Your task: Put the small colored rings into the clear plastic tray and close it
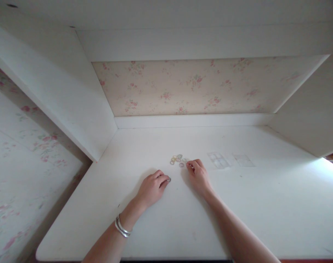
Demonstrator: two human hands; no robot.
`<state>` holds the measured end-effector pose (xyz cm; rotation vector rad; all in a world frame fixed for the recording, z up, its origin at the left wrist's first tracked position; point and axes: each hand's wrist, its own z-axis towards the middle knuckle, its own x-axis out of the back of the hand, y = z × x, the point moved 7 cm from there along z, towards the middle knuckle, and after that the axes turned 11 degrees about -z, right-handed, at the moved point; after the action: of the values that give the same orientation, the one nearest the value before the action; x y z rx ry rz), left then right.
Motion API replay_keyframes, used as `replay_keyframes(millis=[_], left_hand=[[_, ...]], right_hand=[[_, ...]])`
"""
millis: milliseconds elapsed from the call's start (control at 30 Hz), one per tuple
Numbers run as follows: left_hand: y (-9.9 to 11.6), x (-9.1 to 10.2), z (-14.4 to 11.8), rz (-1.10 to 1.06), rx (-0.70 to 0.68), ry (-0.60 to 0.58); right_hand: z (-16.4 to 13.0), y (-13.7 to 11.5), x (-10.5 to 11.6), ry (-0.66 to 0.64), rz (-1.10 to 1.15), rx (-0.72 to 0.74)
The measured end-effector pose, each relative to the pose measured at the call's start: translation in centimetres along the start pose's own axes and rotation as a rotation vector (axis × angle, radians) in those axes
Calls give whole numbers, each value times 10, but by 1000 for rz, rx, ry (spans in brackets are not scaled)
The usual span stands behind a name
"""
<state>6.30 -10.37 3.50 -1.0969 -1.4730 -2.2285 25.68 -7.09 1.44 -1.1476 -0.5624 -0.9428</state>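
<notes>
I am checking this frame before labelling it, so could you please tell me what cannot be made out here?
- Head view: the small rings are too small to count or tell what they are made of.
- The left hand touches one tiny piece; its fingers hide most of it.
- The right hand curls at the pile; whether it grips a ring cannot be told.
- The clear trays are faint against the white desk; contents unreadable.
- Both elbows are cut off by the bottom edge.
</notes>
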Motion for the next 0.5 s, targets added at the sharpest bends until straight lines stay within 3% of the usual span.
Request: replay_keyframes(millis=[167,400,500], left_hand=[[-11,3,2,-178,77,69],[-29,5,5,-355,181,114],[-32,6,5,-384,233,119]], right_hand=[[-7,-21,6,34,120,77],[-31,-68,-9,-186,94,413],[-35,-76,-12,-225,45,479]])
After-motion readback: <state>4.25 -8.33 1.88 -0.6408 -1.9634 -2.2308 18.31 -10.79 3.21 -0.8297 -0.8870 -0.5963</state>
